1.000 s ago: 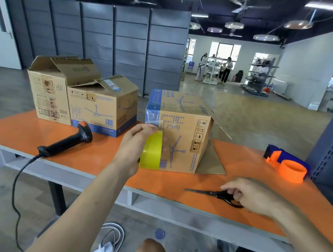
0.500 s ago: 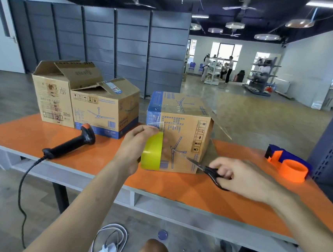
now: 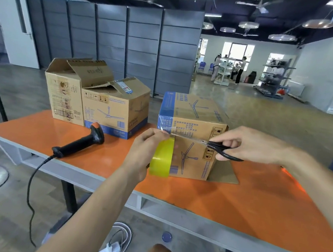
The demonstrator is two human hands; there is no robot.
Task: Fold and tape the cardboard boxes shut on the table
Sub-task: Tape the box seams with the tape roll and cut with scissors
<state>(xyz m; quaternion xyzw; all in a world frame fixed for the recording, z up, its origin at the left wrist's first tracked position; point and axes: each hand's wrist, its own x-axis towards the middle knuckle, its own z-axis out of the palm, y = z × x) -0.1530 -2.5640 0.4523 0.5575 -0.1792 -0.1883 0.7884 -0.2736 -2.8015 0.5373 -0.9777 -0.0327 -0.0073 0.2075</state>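
Observation:
A closed cardboard box (image 3: pixel 200 129) with a fan print stands mid-table, clear tape running over its top and down its near face. My left hand (image 3: pixel 147 150) grips a yellow tape roll (image 3: pixel 161 158) against that face, a strip of clear tape stretched from roll to box. My right hand (image 3: pixel 249 146) holds black scissors (image 3: pixel 220 149), their blades at the stretched tape just above the roll. Two more boxes stand at the back left: a tall one (image 3: pixel 64 95) with raised flaps and a fan-print one (image 3: pixel 118 109) with loose flaps.
A black barcode scanner (image 3: pixel 80 144) with its cable lies on the orange table (image 3: pixel 215 201) left of my hand. A flat cardboard piece (image 3: pixel 226 172) lies right of the box. A power strip and cables lie on the floor below. People stand far back.
My right hand picked the scissors up from the table and carried them left and up to the tape strip. My left hand kept the roll against the box.

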